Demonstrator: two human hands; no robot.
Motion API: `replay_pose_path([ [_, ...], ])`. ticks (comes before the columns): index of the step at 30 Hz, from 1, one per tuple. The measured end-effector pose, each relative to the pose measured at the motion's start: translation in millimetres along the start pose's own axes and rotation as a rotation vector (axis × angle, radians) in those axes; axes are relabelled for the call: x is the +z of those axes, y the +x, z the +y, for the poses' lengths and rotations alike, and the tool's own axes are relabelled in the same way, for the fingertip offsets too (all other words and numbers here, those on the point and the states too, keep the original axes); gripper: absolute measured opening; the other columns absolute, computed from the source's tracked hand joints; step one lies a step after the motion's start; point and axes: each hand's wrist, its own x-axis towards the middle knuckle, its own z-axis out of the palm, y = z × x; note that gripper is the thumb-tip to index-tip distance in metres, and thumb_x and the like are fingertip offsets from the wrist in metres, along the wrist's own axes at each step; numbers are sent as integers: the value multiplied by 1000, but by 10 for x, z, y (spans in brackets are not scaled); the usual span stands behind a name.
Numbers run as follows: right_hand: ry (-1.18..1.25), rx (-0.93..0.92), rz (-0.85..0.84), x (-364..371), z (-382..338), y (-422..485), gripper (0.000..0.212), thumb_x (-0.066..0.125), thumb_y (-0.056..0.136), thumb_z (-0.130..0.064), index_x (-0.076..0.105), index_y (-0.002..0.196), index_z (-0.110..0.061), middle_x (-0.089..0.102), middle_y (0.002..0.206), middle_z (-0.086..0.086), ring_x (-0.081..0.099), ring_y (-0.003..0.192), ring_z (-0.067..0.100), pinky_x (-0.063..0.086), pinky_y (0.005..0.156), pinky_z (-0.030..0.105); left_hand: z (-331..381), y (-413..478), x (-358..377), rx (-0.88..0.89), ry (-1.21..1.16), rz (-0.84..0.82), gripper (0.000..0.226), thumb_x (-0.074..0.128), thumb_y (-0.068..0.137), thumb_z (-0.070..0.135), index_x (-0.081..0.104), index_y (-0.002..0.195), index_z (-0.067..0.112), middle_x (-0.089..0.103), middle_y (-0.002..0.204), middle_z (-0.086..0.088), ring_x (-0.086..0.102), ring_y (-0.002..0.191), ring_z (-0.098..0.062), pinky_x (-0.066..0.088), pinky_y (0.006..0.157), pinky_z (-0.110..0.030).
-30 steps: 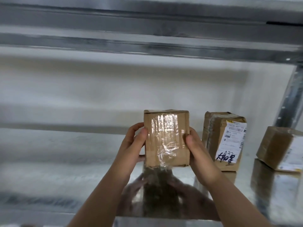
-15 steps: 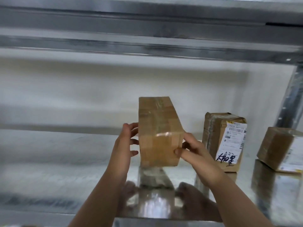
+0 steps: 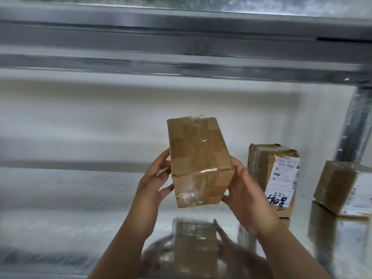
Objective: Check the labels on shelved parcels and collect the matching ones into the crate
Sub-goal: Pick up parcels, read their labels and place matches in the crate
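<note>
1. Head view: a person holds a brown box [image 3: 199,162] up in the air, above the shiny shelf [image 3: 60,208]. The box leans a bit, with its top tipped away.
2. The left hand [image 3: 155,184] cups the left side, with fingers behind the box and the thumb in front. The right hand [image 3: 243,190] grips the low right corner, with its fingers curled round it.
3. The box looks light, I think, because the hands hold it up so easily. It is stiff cardboard, so it should keep its shape.
4. Shiny tape [image 3: 193,190] covers much of it, and that may be slippery. The flat sides, one hand on each, look like the best place to hold.
5. I see no label on the faces that show. It may be on a hidden side.
6. A labelled box [image 3: 259,168] stands on the shelf just beside the right hand. Its white sticker [image 3: 281,182] has black writing.
7. Another box [image 3: 340,184] sits farther right, near the metal post [image 3: 356,121].
8. A metal beam [image 3: 181,43] runs across above.
9. The labelled box could get bumped by the right hand. I cannot see the crate.
</note>
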Motion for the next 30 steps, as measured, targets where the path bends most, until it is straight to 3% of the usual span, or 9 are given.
replay_pose_path([
  [2,55,0,-19,-9,10,-10,83,70,78,-80,55,140,-28,55,151,11,46,144,39,35,118,71,24,-17,39,14,19,-7,49,57,97,48,57,145,37,66,133,-5,65,126,-21,52,105,-54],
  [5,61,9,-50,-39,35,-7,94,74,78,-76,44,147,-19,53,151,16,46,145,41,24,121,74,8,-66,64,63,63,-37,55,64,83,51,56,138,50,65,128,0,62,128,-20,50,109,-51],
  [11,131,15,-89,-40,11,5,93,90,71,-59,47,144,-19,58,139,14,56,125,35,48,103,55,-7,-85,38,133,85,-126,68,69,73,44,50,138,51,64,126,8,53,136,-21,40,117,-58],
  [15,168,9,-74,-30,10,10,97,87,73,-59,44,148,-13,59,139,12,56,124,32,45,104,50,-17,-78,47,142,86,-106,65,68,74,47,51,137,52,65,124,5,56,133,-20,41,116,-58],
  [20,111,39,18,-21,5,23,49,60,95,-30,56,142,-16,63,136,14,58,123,32,44,101,47,23,-14,63,1,-117,-33,59,53,87,68,51,143,49,68,130,-3,63,128,-21,50,106,-60],
  [23,0,55,76,3,10,19,53,73,92,-36,59,143,-28,63,140,4,58,132,22,48,108,40,57,-25,58,-88,-228,-25,69,42,88,73,53,144,34,66,139,-2,64,128,-27,57,94,-51],
  [27,12,178,290,16,-7,47,111,92,66,-47,36,160,-31,44,161,-1,44,148,19,36,124,49,-20,3,13,-110,-331,28,67,71,82,60,53,124,13,65,125,-13,65,112,-30,60,75,-44],
  [28,74,238,258,6,-8,49,112,91,69,-47,34,162,-24,50,158,7,52,143,23,36,124,50,-44,9,-4,-116,-379,23,56,75,80,50,53,117,13,66,118,-11,67,105,-28,61,73,-42],
  [30,151,336,136,39,-62,20,76,74,84,-50,54,150,-18,68,140,12,67,126,27,42,119,49,-82,27,-43,-112,-516,-35,31,74,78,26,57,103,18,70,107,-6,71,92,-22,60,68,-36],
])
